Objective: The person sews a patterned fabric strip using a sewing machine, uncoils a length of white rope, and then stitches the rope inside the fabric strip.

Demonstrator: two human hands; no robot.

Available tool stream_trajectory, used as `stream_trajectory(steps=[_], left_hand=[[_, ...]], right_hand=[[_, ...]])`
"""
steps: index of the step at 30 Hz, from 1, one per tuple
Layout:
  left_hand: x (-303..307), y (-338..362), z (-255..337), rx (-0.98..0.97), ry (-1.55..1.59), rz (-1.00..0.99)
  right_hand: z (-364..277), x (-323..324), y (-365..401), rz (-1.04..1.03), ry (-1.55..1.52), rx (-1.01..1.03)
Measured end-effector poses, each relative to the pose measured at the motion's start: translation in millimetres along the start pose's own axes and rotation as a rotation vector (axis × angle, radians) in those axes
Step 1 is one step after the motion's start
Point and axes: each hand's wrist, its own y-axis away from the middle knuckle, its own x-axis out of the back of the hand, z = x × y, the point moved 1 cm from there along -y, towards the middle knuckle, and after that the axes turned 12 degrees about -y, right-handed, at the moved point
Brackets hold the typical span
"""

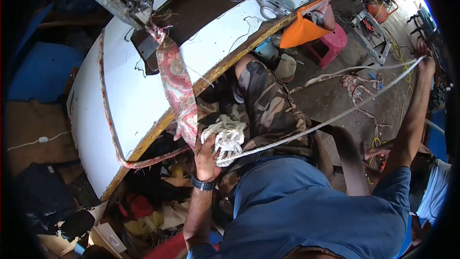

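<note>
Near my lap, my left hand (206, 162), with a dark watch on the wrist, is closed on a bunched coil of white rope (231, 136). One strand of the rope runs taut up to my right hand (424, 62), raised far out to the right and closed around it. More rope trails from there toward the floor. A red and cream patterned fabric strip (176, 79) hangs from the sewing machine (125, 1) over the table's edge, its lower end beside my left hand. Fabric-covered cord (106, 110) from the same cloth lies along the white tabletop (211, 48).
Scissors (269, 7) lie on the tabletop near an orange pouch (303, 29) hanging at its edge. A pink stool (330, 44), a metal frame (371, 36), fabric scraps (357, 86) and yellow cable (400, 52) are on the floor. Another person's hand (376, 151) shows at right.
</note>
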Motion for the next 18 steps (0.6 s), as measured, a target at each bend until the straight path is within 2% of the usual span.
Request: stream_trajectory(steps=[2,3,4,5,6,7,8,9,11,12,13,14,15,16,17,18], left_hand=[[-4.4,32.4,19.6,0.012,-0.042,0.13],[2.4,56.5,35.4,-0.013,-0.028,0.047],[3.1,90.1,65.1,0.037,-0.161,0.176],[55.6,104.9,60.0,-0.252,-0.153,0.018],[94.0,130.4,73.2,-0.519,-0.151,-0.044],[130.0,164.1,77.3,-0.579,-0.162,0.182],[166.8,199.0,80.5,-0.615,-0.186,0.417],[220.6,234.1,75.1,-0.548,-0.125,0.568],[298.2,294.4,80.0,-0.39,-0.258,0.899],[291.5,307.0,92.1,-0.274,-0.459,1.07],[280.0,316.2,100.7,-0.208,-0.622,1.072],[332.8,342.1,75.9,-0.26,-0.591,1.006],[373.5,375.7,52.1,-0.246,-0.802,1.101],[413.3,410.8,28.5,-0.218,-1.343,1.293],[451.8,450.5,2.5,-0.109,-1.99,1.54],[474.4,488.6,-21.4,-0.008,-2.322,1.763]], right_hand=[[-18.4,-50.5,79.7,-0.095,-0.018,0.0],[-19.8,-48.7,73.3,-0.084,-0.057,-0.026],[-21.4,-48.7,69.5,-0.072,-0.095,-0.052],[-12.2,-14.4,14.6,-0.257,-0.191,-0.157],[-3.4,19.6,-38.6,-0.444,-0.273,-0.283],[3.9,49.8,-84.3,-0.616,-0.326,-0.412],[12.9,30.4,-66.4,-0.493,-0.131,-0.299],[30.8,10.1,-25.9,-0.419,0.055,-0.209],[64.8,-20.7,39.1,-0.433,0.372,-0.117],[78.1,-32.1,73.2,-0.487,0.496,-0.109],[88.5,-43.9,88.8,-0.549,0.599,-0.075],[97.7,-54.5,113.9,-0.623,0.693,-0.05],[110.8,-67.4,138.2,-0.7,0.76,-0.029],[125.1,-82.1,164.4,-0.783,0.796,-0.016],[139.0,-97.1,192.0,-0.87,0.811,-0.009],[148.6,-111.0,224.8,-0.95,0.825,-0.013]])
